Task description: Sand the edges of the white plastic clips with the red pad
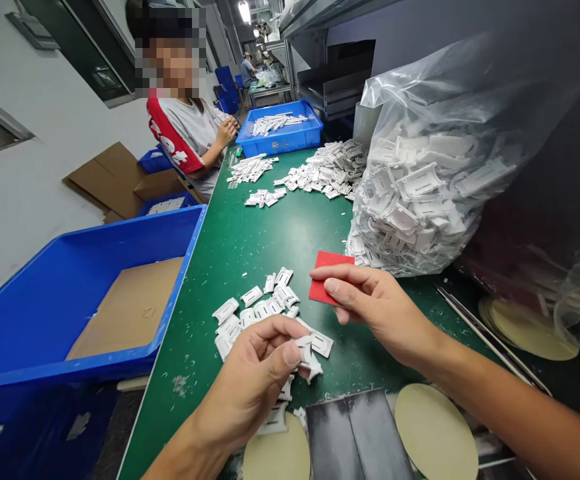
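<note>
My left hand (263, 373) pinches a small white plastic part (304, 347) between thumb and fingertips, over a loose pile of similar white plastic parts (250, 313) on the green table (190, 307). To its right, my right hand (370, 293) grips a thin red square pad (333, 257) between thumb and fingers. The pad and the held part are apart. Below the hands lie a dark flat board (357, 433) and two pale round discs, one on the left (280, 453) and one on the right (437, 430).
A clear plastic bag (420, 193) full of white parts stands at right. A large blue bin (105, 287) with cardboard inside is at left. Further back are a heap of white parts (330, 167), a blue tray (280, 143) and a seated person (190, 127).
</note>
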Available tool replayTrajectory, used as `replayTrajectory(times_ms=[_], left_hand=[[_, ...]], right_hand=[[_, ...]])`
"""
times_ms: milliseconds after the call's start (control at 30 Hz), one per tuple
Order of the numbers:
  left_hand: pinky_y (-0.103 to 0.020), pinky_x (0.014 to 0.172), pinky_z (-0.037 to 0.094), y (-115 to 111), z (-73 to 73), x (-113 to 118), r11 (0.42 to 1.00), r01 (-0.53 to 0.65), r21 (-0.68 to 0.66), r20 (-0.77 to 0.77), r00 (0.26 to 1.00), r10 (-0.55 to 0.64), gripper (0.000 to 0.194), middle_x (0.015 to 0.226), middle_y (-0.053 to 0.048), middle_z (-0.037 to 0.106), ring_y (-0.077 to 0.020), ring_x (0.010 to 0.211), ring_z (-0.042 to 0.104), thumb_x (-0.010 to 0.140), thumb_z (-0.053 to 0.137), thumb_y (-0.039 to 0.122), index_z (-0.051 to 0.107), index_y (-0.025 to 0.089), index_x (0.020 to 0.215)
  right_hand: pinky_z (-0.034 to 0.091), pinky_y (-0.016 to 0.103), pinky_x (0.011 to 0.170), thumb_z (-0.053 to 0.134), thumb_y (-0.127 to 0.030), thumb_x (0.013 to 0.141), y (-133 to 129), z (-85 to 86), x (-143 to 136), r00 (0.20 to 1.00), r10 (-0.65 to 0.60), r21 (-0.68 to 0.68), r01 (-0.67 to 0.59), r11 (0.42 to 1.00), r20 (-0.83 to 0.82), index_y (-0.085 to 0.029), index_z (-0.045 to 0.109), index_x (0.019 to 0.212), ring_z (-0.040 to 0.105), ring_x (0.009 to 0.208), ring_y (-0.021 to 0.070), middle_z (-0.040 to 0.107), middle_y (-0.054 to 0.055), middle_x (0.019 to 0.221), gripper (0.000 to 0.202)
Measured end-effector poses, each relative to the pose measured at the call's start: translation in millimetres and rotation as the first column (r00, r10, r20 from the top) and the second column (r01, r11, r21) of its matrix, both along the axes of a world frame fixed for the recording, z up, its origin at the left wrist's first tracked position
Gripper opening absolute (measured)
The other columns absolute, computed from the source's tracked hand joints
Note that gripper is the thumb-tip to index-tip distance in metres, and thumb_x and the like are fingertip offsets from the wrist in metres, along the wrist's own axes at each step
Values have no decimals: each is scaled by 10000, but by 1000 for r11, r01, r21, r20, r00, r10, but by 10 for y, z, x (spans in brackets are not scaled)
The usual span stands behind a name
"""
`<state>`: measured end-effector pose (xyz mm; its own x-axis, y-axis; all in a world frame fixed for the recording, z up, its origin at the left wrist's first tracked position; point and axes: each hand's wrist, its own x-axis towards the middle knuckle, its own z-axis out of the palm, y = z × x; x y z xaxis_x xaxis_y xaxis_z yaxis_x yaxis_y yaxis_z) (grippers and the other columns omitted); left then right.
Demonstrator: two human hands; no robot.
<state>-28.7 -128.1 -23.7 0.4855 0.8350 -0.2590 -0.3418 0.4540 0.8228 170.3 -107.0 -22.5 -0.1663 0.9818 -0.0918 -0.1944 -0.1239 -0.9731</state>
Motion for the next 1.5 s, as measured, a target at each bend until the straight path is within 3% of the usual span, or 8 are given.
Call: replayTrajectory(times_ms=[267,500,633,767,967,1100,1300,1500], left_hand=[[-211,704,536,-1,-48,-12,954,-102,281,-283,941,184,117,805,0,730,-119,734,670,775,801,243,710,221,846],[-412,890,543,-79,-151,-50,429,-61,901,-261,713,650,310,921,-4,755,-224,923,700,779,708,10,704,273,943],[-446,874,533,-55,-149,-77,328,9,945,-231,727,646,365,883,-6,753,-248,927,685,737,718,-25,724,285,930],[-438,856,539,-48,-147,-76,308,-19,951,-200,724,660,390,860,-1,764,-249,890,698,712,747,-24,745,294,937],[-386,821,536,-19,-151,-55,344,-66,937,-202,698,686,323,805,1,748,-237,898,690,738,725,-12,732,279,877],[-370,805,530,10,-129,-47,336,-71,939,-196,692,694,284,787,-14,748,-238,873,686,722,745,15,742,273,843],[-363,800,531,29,-141,-40,419,-175,891,-199,678,708,159,789,-33,732,-231,830,685,749,743,90,724,247,772],[-309,806,541,18,-123,6,591,-256,765,-257,720,645,156,836,-21,722,-188,822,688,781,748,170,704,239,914]], right_hand=[[176,199,446,633,-289,891,-59,62,-17,958,55,-83,-82,993,-283,-178,726,1007,302,475,53,471,-57,579,186],[183,205,459,654,-234,864,-80,57,-21,951,13,-103,-47,994,-309,-162,748,950,281,493,47,457,-52,606,147],[210,179,431,685,-282,860,-110,72,-12,949,34,-79,-62,995,-313,-190,758,1023,375,513,53,532,-26,648,200],[271,180,371,730,-379,839,-122,30,-28,948,258,-41,-270,962,-188,-187,724,1142,422,399,41,636,-6,667,359],[227,165,387,703,-430,859,-76,27,-41,995,-94,-65,96,993,24,-171,705,1168,354,413,25,611,-18,652,403],[241,147,398,645,-423,911,-155,54,-47,971,170,-33,-178,984,-170,-233,681,1208,354,413,17,596,-38,671,355],[439,168,528,734,-575,770,-232,-144,49,455,890,76,-888,454,2,-53,799,980,519,573,94,617,40,634,567],[524,279,771,791,-401,775,-217,-26,124,601,798,144,-786,602,-53,-107,785,1060,691,796,190,770,147,914,409]])
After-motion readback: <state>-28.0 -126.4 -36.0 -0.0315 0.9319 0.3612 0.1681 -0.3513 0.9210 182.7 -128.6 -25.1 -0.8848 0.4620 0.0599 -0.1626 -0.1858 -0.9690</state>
